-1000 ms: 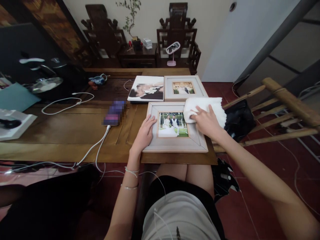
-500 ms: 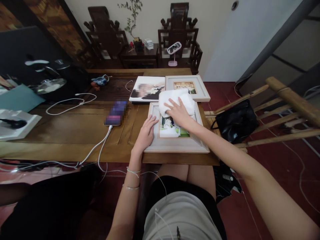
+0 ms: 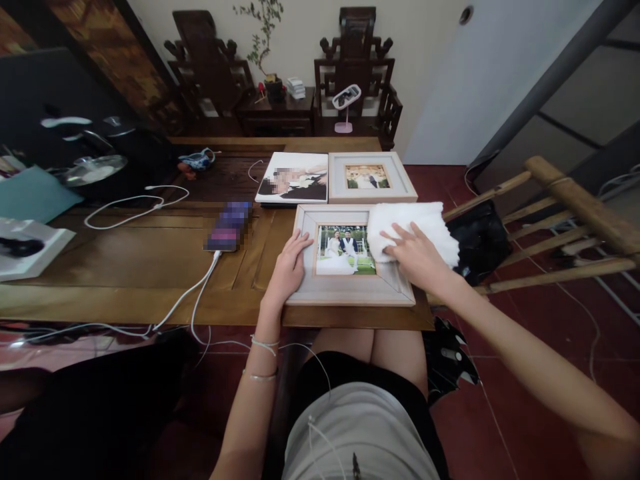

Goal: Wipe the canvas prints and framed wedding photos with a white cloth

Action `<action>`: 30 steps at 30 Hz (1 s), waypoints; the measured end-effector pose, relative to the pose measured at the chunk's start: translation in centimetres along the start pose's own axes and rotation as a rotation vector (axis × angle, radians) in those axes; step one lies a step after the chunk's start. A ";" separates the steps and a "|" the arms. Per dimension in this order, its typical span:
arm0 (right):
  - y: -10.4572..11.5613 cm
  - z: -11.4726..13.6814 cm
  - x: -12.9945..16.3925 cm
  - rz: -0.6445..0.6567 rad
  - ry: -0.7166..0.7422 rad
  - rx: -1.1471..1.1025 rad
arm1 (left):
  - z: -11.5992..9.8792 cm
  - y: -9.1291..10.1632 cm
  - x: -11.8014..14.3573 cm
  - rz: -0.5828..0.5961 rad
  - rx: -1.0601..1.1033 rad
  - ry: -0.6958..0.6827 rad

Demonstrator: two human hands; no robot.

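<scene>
Right hand: palm down on top point(image 3: 417, 257), fingers spread over the cloth rather than curled round it.
Cloth: white point(image 3: 433, 223), bunched, lying over the right side and upper right corner of the frame, spilling past its right edge.
Left hand: open point(image 3: 289, 267), fingers laid across the frame's left border; whether the thumb hooks the edge, cannot tell.
Frame: pale wood point(image 3: 345, 293), flat and face up at the table's near edge, right end, in front of the wearer.
Frame axis: long axis left to right, roughly parallel to the near edge.
Photo: two people seated on grass point(image 3: 345, 252); heads toward the far side, feet toward the wearer.
Beyond frame: second frame point(image 3: 337, 183) and a white-backed print point(image 3: 280, 167), side by side.
Table: brown wood, glossy point(image 3: 150, 267); phone point(image 3: 229, 227) left of the frame, white cable point(image 3: 180, 300) running from it.
Right of table: wooden chair point(image 3: 575, 193) with a black bag point(image 3: 483, 243).
Floor: red tiles point(image 3: 500, 353).
Far wall: two dark carved chairs, potted plant point(image 3: 273, 87) between, pink-stand mirror point(image 3: 346, 98) nearer.
</scene>
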State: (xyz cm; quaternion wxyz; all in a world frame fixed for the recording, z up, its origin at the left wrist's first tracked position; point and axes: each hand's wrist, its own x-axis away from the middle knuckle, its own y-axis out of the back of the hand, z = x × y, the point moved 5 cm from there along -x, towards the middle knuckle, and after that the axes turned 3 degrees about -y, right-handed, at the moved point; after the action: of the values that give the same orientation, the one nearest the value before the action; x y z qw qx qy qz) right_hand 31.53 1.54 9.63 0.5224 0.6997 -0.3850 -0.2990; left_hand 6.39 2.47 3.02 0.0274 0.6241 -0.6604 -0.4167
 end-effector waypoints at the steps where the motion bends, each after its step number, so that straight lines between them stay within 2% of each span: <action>1: 0.4 0.8 1.2 0.006 0.019 -0.011 | 0.0 0.0 0.0 -0.003 0.000 -0.001; 5: 2.0 3.3 5.4 0.066 0.117 -0.072 | -0.1 0.0 0.0 -0.007 -0.004 -0.004; 8: 2.4 3.3 6.3 0.093 0.103 -0.124 | -0.1 0.0 0.0 -0.003 -0.012 -0.009; 11: 2.0 1.9 4.4 0.090 0.024 -0.138 | -0.1 0.1 0.0 0.006 -0.013 -0.015; 16: 0.1 -1.8 -1.5 0.052 -0.112 -0.099 | -0.1 0.1 0.0 0.020 0.006 -0.007; 19: -0.9 -3.1 -4.0 -0.002 -0.135 -0.080 | -0.1 0.1 0.0 0.020 0.019 0.001; 21: -1.2 -3.3 -4.5 -0.027 -0.119 -0.075 | -0.1 0.1 0.0 0.018 0.025 0.004; 25: -1.2 -1.8 -2.5 -0.037 -0.048 -0.050 | -0.1 0.2 0.1 0.012 0.022 0.017; 30: 0.3 1.5 2.9 -0.004 0.022 -0.064 | 0.0 0.2 0.1 0.005 -0.001 0.019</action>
State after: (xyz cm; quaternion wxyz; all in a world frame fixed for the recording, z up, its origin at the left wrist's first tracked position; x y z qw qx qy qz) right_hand 31.78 -1.73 9.42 0.5482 0.6865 -0.3681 -0.3044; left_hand 6.26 2.30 3.08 0.0348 0.6263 -0.6615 -0.4111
